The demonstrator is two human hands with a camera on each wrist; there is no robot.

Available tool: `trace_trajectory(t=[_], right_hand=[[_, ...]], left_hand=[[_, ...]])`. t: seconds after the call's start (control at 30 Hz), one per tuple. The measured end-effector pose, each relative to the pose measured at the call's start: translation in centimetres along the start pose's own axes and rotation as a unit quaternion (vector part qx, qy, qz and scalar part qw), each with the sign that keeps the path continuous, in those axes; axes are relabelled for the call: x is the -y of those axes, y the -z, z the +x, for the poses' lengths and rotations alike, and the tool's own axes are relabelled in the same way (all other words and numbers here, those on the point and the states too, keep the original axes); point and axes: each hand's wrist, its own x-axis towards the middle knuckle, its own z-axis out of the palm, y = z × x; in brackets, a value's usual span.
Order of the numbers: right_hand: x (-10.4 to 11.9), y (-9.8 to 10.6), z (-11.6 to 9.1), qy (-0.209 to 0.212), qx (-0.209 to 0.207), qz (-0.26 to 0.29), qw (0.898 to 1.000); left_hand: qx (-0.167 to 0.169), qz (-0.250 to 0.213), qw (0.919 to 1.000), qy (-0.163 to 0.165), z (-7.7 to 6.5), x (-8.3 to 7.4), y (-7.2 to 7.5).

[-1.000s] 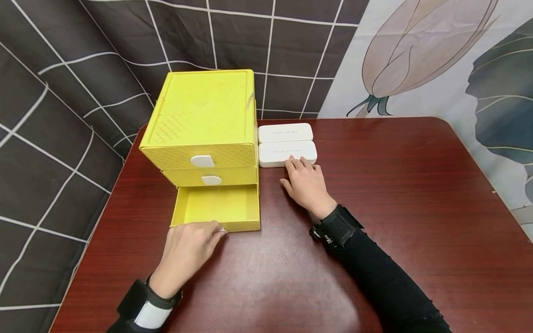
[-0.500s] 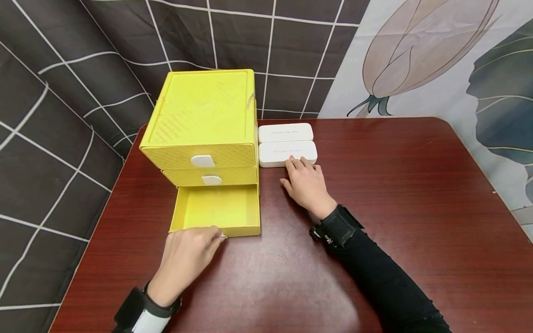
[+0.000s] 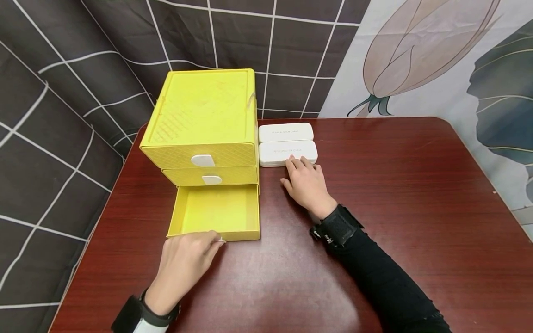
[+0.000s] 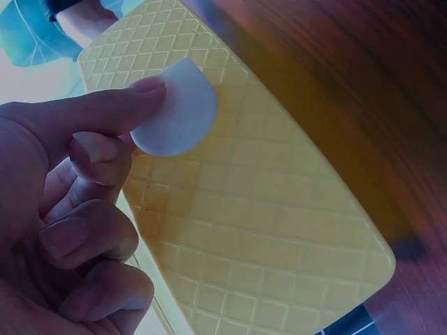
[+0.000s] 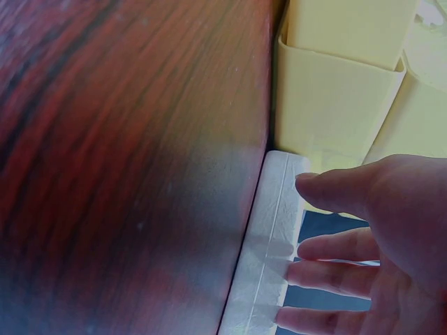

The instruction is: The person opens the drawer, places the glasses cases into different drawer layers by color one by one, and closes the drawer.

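My left hand (image 3: 185, 261) pinches the white tab handle (image 4: 185, 108) of the bottom drawer (image 3: 216, 215) between thumb and curled index finger. That drawer stands pulled out of the yellow drawer cabinet (image 3: 204, 111), and nothing lies on its visible floor. In the left wrist view its front (image 4: 265, 209) carries an embossed diamond pattern. To the right of the cabinet lies a white oblong case (image 3: 287, 151). My right hand (image 3: 308, 188) rests its fingertips at the near edge of this case, its fingers extended and not wrapped round it.
A second white case (image 3: 285, 132) lies directly behind the first. Above the pulled-out drawer, the middle and top drawers with white tabs (image 3: 202, 161) are closed. Everything stands on a reddish-brown table (image 3: 399, 208). A dark checked cloth (image 3: 233, 41) hangs behind and at the left.
My left hand has drawn the bottom drawer a little farther out, towards the near side of the table. The right hand and both white cases have kept their places.
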Motion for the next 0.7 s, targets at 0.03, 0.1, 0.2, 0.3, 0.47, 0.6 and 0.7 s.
trace_trajectory(t=[0.03, 0.1, 0.2, 0.3, 0.47, 0.6, 0.7], right_hand=[[0.0, 0.0, 0.0, 0.001, -0.001, -0.001, 1.0], [0.0, 0.0, 0.0, 0.002, -0.003, -0.001, 1.0], [0.0, 0.0, 0.0, 0.004, -0.004, -0.001, 1.0], [0.1, 0.0, 0.0, 0.005, -0.005, -0.003, 1.0], [0.1, 0.0, 0.0, 0.005, -0.007, -0.005, 1.0], [0.1, 0.1, 0.0, 0.005, -0.004, -0.004, 1.0], [0.1, 0.1, -0.1, 0.004, -0.004, -0.002, 1.0]], left_hand=[[0.0, 0.0, 1.0, 0.0, 0.0, 0.0, 0.0], [-0.004, -0.001, 1.0, -0.003, -0.1, -0.1, 0.1], [-0.012, -0.001, 0.9999, -0.009, -0.2, -0.1, 0.2], [-0.018, -0.001, 0.9998, -0.01, -0.4, -0.2, 0.3], [-0.015, -0.001, 0.9999, 0.002, -0.7, -0.4, 0.4], [-0.015, -0.005, 0.9999, 0.005, -1.0, -0.5, 0.3], [-0.019, -0.008, 0.9998, 0.003, -1.2, -0.6, 0.2]])
